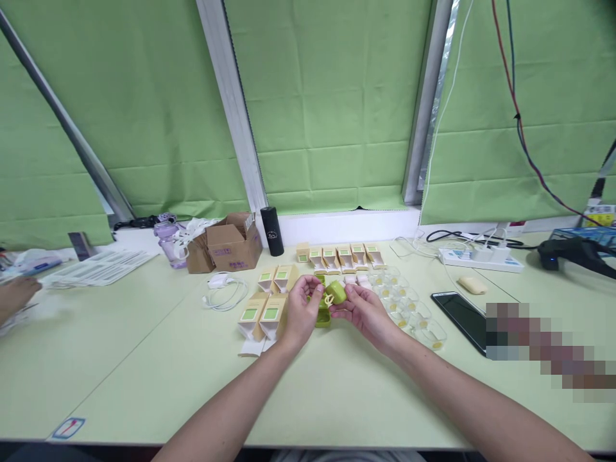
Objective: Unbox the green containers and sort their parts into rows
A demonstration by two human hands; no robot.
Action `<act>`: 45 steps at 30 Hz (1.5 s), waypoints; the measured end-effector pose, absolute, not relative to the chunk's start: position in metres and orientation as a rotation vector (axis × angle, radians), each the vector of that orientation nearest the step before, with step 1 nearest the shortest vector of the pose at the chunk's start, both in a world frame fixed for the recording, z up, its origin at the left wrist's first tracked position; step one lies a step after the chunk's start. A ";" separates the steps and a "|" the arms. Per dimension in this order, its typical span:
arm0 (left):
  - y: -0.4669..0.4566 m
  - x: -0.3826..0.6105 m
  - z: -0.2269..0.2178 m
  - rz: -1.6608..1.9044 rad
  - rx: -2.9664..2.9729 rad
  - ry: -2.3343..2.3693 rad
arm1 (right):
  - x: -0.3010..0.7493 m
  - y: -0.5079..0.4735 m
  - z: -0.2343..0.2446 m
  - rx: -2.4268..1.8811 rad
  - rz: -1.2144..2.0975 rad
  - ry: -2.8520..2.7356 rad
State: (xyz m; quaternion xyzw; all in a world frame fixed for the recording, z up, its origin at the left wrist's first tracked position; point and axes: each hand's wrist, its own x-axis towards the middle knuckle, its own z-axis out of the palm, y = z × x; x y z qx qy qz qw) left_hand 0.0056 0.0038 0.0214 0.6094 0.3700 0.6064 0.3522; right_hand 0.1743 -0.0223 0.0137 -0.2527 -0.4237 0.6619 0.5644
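Over the middle of the table, my right hand [363,309] grips a small, rounded green case [337,292] between thumb and fingers. A pale cord loop [329,299] hangs at the case's left side. My left hand [302,307] is closed in a pinch right beside that loop, its fingertips on or close to it; exact contact is hard to see. Below both hands lie more green pieces [323,318], partly covered. Open cardboard boxes [251,314] with green labels stand left of my left hand. Several clear plastic cups [399,295] with yellow spots sit right of my right hand.
Behind the hands runs a row of small boxes [345,258]. A brown carton [235,244], a black bottle [272,232] and a white charger cable [226,292] are at left. A phone [459,321] and power strip [481,258] lie right. Another person's hand [17,296] is far left.
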 end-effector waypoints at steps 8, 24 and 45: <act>-0.002 0.011 0.022 1.460 1.600 0.896 | 0.171 -0.017 0.007 -0.714 1.409 -1.024; 0.009 0.011 0.017 1.346 0.884 0.574 | 0.176 -0.019 0.006 -0.522 1.375 -1.060; -0.024 0.002 0.026 1.759 2.272 0.689 | 0.185 -0.031 0.004 -0.560 -0.061 -1.683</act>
